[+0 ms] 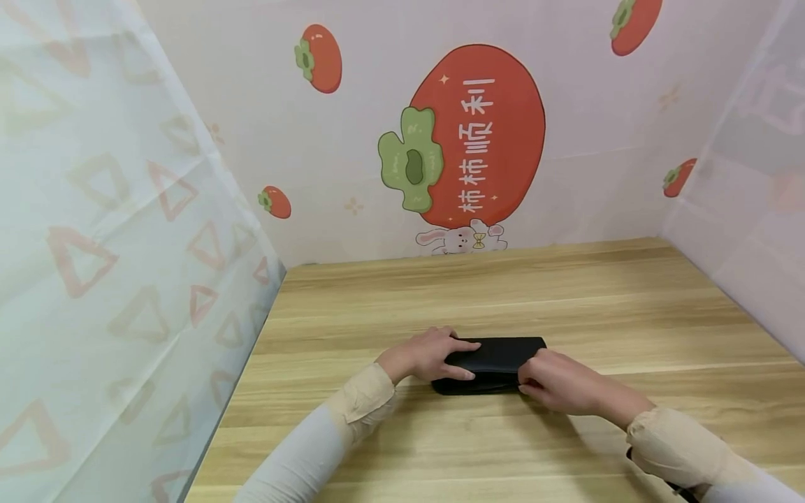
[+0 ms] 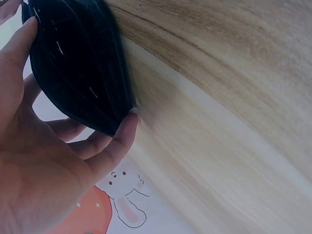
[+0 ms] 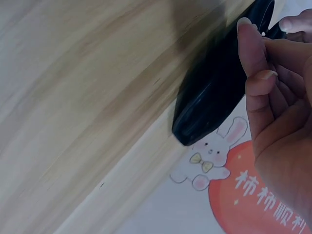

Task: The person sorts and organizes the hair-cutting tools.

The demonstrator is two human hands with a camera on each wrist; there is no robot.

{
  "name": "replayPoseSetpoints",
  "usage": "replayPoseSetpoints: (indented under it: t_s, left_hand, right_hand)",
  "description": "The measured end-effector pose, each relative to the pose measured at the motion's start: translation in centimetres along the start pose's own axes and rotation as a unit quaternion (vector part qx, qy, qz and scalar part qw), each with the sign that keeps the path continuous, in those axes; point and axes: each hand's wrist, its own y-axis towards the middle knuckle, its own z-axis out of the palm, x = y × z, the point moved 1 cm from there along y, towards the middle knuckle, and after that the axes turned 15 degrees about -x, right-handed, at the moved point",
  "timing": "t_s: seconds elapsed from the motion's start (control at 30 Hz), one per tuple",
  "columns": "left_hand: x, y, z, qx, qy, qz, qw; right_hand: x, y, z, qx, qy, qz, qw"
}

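Observation:
A black zip pouch (image 1: 499, 355) lies lengthwise across the wooden table, its long side toward me. In the left wrist view its mouth gapes, with zipper teeth (image 2: 92, 53) along the lips and a dark inside showing small glints. My left hand (image 1: 434, 355) holds the left part, thumb on one edge and fingers round the end. At the right end, my right hand (image 1: 556, 381) pinches the pouch's edge between thumb and curled fingers. The right wrist view shows the pouch (image 3: 209, 97) from outside; what exactly the right fingertips pinch is hidden.
The wood-grain table (image 1: 352, 300) runs back to a white wall sheet (image 1: 585, 140) printed with persimmons and a rabbit. A sheet patterned with triangles (image 1: 126, 279) bounds the left side, and another pale sheet (image 1: 748, 175) bounds the right.

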Motion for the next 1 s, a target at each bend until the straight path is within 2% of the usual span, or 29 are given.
replayPoseSetpoints:
  t_s: [0.47,0.8,0.9,1.0]
  left_hand:
    - [-0.3,0.1,0.1,-0.004,0.005,-0.005,1.0]
    - [-0.5,-0.2,0.5,-0.024,0.029,-0.001,0.9993]
    - [-1.0,-0.7,0.4,-0.049,0.064,0.005,0.9967]
    - [-2.0,-1.2,0.2,-0.103,0.092,0.033,0.9898]
  right_hand:
    - [1.1,1.9,1.6,-0.009,0.002,-0.013,1.0]
    - [1.0,1.4,1.4,-0.029,0.02,0.04,0.999]
    - [1.0,1.3,1.2,-0.041,0.01,0.055,0.998]
    - [1.1,1.2,1.0,-0.049,0.006,0.07,0.996]
